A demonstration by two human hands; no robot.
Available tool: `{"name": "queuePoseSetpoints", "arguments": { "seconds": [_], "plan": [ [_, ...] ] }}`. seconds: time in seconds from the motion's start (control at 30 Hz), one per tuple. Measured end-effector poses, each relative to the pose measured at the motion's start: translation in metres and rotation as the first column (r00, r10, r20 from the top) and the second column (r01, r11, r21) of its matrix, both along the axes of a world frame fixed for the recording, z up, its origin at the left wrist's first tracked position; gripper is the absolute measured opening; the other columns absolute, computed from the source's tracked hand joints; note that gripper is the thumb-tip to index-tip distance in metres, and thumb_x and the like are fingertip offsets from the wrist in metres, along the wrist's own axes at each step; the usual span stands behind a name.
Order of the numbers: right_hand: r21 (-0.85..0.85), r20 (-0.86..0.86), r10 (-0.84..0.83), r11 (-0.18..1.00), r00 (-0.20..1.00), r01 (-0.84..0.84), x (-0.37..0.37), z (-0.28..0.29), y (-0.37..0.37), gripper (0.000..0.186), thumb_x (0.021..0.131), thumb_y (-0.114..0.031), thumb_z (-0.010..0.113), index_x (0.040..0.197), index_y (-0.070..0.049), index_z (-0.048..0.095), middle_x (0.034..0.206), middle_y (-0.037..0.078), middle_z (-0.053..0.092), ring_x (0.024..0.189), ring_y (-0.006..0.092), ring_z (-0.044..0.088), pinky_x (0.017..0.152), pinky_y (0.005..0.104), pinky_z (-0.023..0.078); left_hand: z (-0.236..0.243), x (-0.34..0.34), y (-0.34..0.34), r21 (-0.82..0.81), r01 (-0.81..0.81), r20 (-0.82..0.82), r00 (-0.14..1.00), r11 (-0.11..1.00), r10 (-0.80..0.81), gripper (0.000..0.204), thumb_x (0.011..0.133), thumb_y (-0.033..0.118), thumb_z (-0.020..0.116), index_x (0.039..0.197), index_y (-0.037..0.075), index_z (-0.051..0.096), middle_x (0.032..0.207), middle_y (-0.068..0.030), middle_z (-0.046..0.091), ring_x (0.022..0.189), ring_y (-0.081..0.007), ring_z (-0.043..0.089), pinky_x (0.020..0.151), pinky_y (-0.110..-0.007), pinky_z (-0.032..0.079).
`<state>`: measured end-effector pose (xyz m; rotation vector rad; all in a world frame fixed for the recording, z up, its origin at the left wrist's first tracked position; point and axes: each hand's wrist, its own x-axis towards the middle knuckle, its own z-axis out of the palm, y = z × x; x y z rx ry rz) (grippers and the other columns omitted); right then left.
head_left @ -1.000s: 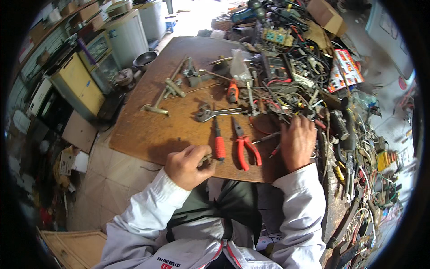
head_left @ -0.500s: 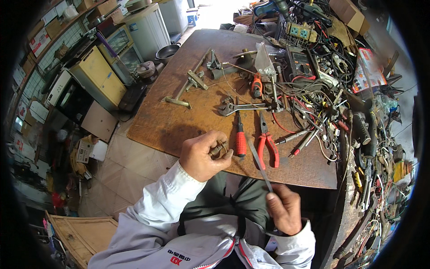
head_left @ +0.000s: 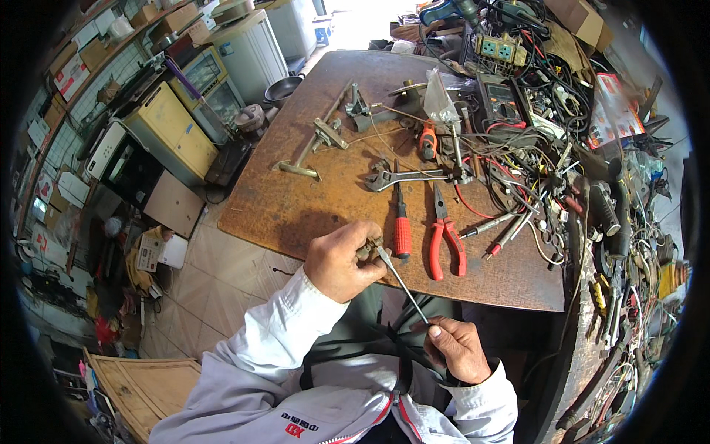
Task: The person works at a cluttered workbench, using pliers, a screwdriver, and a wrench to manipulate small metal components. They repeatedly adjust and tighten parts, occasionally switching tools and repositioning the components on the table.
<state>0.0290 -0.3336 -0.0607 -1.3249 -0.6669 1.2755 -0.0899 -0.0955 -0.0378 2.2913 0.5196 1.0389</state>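
Note:
My left hand (head_left: 342, 259) is closed around a small dull brass-coloured metal fitting (head_left: 366, 251), held just over the table's near edge. Fingers and thumb hide much of that piece. In my right hand (head_left: 460, 349), lower and to the right, is a long thin grey metal tool (head_left: 405, 286). Its bright flat tip meets the fitting or lies right at it; its handle end is hidden in my fist. Just beyond my left hand lies a red-handled screwdriver (head_left: 401, 235). Red-handled long-nose pliers (head_left: 447, 244) rest to its right, and an adjustable wrench (head_left: 403, 177) lies farther back.
Along the right side of the wooden table (head_left: 296, 214) run tangled wires, probes and a multimeter (head_left: 503, 103). A metal T-shaped piece (head_left: 299, 170) and an orange-handled tool (head_left: 427, 142) lie farther back. On the floor to the left stands a yellow cabinet (head_left: 170, 133).
The thin tool's tip has swung left from beside the pliers to the fitting in my left hand. My right hand has shifted slightly left; the view has turned a little.

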Motion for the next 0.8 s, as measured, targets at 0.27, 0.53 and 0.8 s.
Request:
{"name": "queuePoseSetpoints", "arguments": {
  "seconds": [0.27, 0.53, 0.8],
  "plan": [
    [0.079, 0.642, -0.154, 0.988, 0.751, 0.135, -0.001, 0.002, 0.003, 0.023, 0.092, -0.012, 0.071, 0.103, 0.008, 0.07, 0.072, 0.019, 0.063, 0.062, 0.033, 0.065, 0.061, 0.0381, 0.05, 0.001, 0.002, 0.0, -0.044, 0.024, 0.034, 0.999, 0.999, -0.022, 0.033, 0.071, 0.001, 0.085, 0.097, 0.003, 0.066, 0.072, -0.0068, 0.068, 0.061, -0.0097, 0.066, 0.055, -0.026, 0.052],
    [0.08, 0.578, -0.136, 0.991, 0.805, 0.11, -0.005, 0.018, 0.004, 0.025, 0.095, -0.014, 0.071, 0.107, 0.008, 0.071, 0.072, 0.017, 0.067, 0.063, 0.0227, 0.067, 0.061, 0.0344, 0.052, 0.001, 0.001, -0.001, -0.01, -0.005, 0.019, 1.0, 1.0, 0.005, 0.033, 0.07, 0.0, 0.083, 0.097, 0.004, 0.066, 0.07, -0.0059, 0.066, 0.058, -0.0092, 0.062, 0.053, -0.025, 0.05],
    [0.088, 0.505, -0.147, 0.989, 0.851, 0.119, -0.003, 0.003, 0.003, 0.028, 0.1, -0.016, 0.066, 0.11, 0.009, 0.07, 0.066, 0.01, 0.06, 0.058, 0.0142, 0.054, 0.056, 0.031, 0.045, 0.001, 0.002, -0.001, -0.008, 0.001, 0.009, 1.0, 1.0, -0.001, 0.032, 0.069, 0.0, 0.083, 0.097, 0.003, 0.066, 0.071, -0.0059, 0.065, 0.058, -0.0094, 0.062, 0.052, -0.026, 0.049]
  ]
}}
